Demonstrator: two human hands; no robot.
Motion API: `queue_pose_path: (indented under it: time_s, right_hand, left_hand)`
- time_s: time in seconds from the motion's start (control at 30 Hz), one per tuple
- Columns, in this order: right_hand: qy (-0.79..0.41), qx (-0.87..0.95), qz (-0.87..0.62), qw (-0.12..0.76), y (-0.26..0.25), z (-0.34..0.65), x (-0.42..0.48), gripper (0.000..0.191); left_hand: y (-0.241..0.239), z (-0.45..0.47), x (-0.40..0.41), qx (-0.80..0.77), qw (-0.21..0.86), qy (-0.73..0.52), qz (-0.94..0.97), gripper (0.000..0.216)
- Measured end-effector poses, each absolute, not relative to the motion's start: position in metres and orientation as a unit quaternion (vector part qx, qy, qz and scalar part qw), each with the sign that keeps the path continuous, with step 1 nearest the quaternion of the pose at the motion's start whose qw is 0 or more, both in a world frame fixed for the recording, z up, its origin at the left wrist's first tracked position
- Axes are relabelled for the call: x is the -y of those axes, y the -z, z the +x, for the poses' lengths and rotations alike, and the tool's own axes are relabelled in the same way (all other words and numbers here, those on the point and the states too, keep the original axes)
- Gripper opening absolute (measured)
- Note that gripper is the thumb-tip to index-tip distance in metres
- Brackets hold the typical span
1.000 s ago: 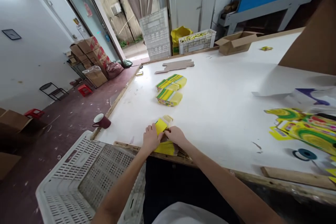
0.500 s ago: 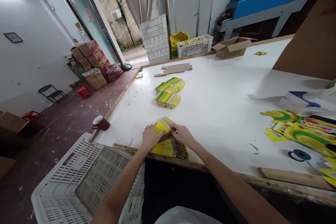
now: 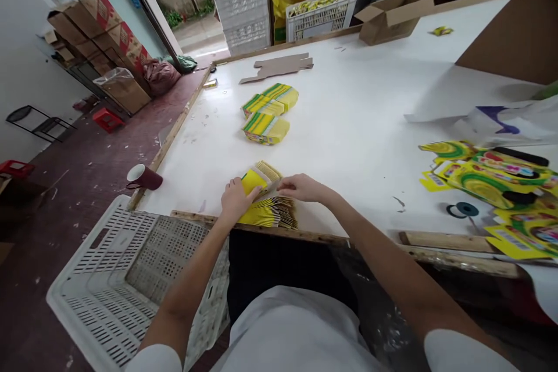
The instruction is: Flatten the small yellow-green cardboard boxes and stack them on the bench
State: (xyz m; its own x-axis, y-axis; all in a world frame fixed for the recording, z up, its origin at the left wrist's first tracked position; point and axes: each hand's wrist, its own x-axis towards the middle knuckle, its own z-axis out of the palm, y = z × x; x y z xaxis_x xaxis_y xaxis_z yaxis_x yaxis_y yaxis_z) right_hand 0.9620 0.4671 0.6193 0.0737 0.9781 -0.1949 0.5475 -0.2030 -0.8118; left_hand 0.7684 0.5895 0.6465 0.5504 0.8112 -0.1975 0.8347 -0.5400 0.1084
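My left hand (image 3: 235,202) is closed on a stack of flat yellow cartons (image 3: 251,181), thumb across its top, near the table's front edge. A pale band crosses this stack, and its far end shows many thin layers. Just right of it is my right hand (image 3: 303,188), fingers bent and pinched together; whatever they grip, if anything, is too small to make out. Below both hands lies a fanned row of flat yellow cartons (image 3: 264,213) along the wooden edge. Farther back sit several banded yellow-green bundles (image 3: 267,128).
A maroon mug (image 3: 147,178) stands at the table's left corner above a white plastic crate (image 3: 108,256). Flat cardboard (image 3: 279,67) and an open carton (image 3: 387,20) lie toward the back. Yellow printed packaging (image 3: 483,186), a dark spool (image 3: 465,209) and a wood strip (image 3: 444,241) are right.
The view has tilted downward. My right hand has drawn slightly away from the stack's right side, while my left hand keeps its hold on the stack.
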Motion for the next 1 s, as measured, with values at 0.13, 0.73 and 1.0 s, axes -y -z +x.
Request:
queue_pose_path:
  time_s: [0.13,0.73,1.0]
  right_hand:
    - [-0.253,0.547,-0.741,0.295,-0.614,0.954,-0.48,0.03]
    - [-0.157,0.588,-0.774,0.176,-0.61,0.942,-0.498,0.023]
    - [-0.212,0.498,-0.817,0.197,-0.614,0.925,-0.517,0.029]
  left_hand:
    - [-0.647,0.769,-0.589,-0.468,0.09,0.06,0.877,0.059]
    - [-0.648,0.769,-0.588,-0.452,0.075,0.07,0.886,0.058]
    - [-0.646,0.768,-0.59,-0.429,0.059,0.079,0.898,0.055]
